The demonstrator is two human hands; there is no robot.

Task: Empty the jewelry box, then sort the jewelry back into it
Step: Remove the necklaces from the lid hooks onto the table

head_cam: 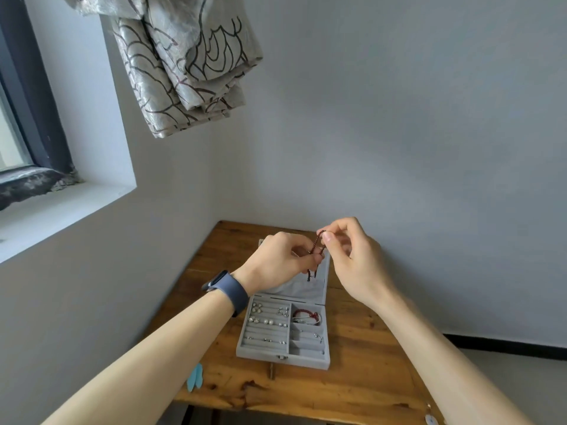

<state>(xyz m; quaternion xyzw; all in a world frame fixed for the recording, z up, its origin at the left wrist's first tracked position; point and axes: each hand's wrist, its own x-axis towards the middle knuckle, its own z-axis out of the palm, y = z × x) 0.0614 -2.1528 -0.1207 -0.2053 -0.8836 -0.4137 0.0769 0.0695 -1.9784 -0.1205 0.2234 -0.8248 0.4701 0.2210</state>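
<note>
- Left hand (277,259), dark smartwatch (228,288) on the wrist, fingers curled, pinching the lower part of a dark red beaded bracelet (317,243).
- Right hand (352,256), thumb and forefinger pinching the same strand at its top, other fingers loosely bent.
- Bracelet stretched between both hands, raised in the air above the open lid (306,289), loose ends dangling below the left fingers.
- Grey jewelry box (264,358) open on the wooden table (352,378), toward the back, by the wall.
- Small pearl and silver earrings (264,320) in the padded rows on the left side; a red cord bracelet (306,315) in the upper right compartment.
- Pale blue object (194,377) at the table's left edge; patterned curtain (187,62) overhead beside the window (18,118).
</note>
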